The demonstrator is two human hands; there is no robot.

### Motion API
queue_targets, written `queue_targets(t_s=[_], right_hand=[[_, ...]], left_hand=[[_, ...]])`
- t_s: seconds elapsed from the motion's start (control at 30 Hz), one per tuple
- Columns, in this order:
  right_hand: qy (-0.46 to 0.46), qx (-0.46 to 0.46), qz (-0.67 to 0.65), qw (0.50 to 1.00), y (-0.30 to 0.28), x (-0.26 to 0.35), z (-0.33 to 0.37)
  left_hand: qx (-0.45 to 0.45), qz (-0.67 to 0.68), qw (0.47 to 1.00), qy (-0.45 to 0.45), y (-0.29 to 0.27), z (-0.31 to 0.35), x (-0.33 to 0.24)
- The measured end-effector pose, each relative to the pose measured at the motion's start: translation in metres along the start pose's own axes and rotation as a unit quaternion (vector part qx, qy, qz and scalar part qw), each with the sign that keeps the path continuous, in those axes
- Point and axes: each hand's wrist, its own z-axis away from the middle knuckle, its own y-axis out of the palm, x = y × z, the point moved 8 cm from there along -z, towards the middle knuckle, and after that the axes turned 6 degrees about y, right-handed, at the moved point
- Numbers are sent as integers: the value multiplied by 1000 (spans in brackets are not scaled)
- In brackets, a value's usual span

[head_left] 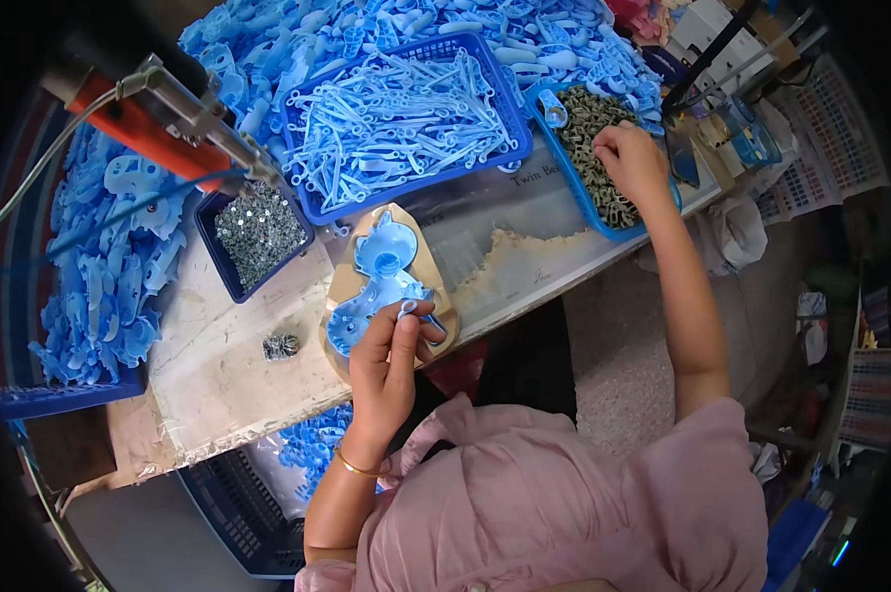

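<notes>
My left hand [386, 363] is closed on a thin blue plastic link [407, 308], its ring end showing above the thumb and finger. Just under that hand, a rounded blue plastic shell [385, 247] lies in a tan fixture block [431, 271] near the table's front edge. Out to the right, my right hand [635, 161] reaches into a blue tray [618, 235] of small olive-coloured parts [595, 128]. Its fingertips are pinched together among them; whether a part is between them is hidden.
A blue basket [416, 188] of thin blue links stands behind the fixture. Left of it sits a small dark tray of screws [258, 235], under an orange powered driver [149, 133]. Blue plastic parts [120, 266] heap at left and back. A small dark metallic piece [281, 346] lies on the table.
</notes>
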Motion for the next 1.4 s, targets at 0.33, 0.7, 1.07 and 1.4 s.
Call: queue_targets(t_s=[0.33, 0.7, 1.07, 1.4], right_hand=[[11, 31, -191, 981, -17, -16, -14], [-32, 81, -295, 952, -30, 23, -13], [-155, 485, -461, 727, 23, 231, 133], [-69, 538, -451, 709, 29, 242, 142]], left_hand=[[-24, 45, 999, -16, -15, 0, 9], [6, 15, 999, -35, -20, 2, 3], [-1, 40, 998, -47, -25, 6, 11], [-19, -72, 997, -1, -36, 10, 2]])
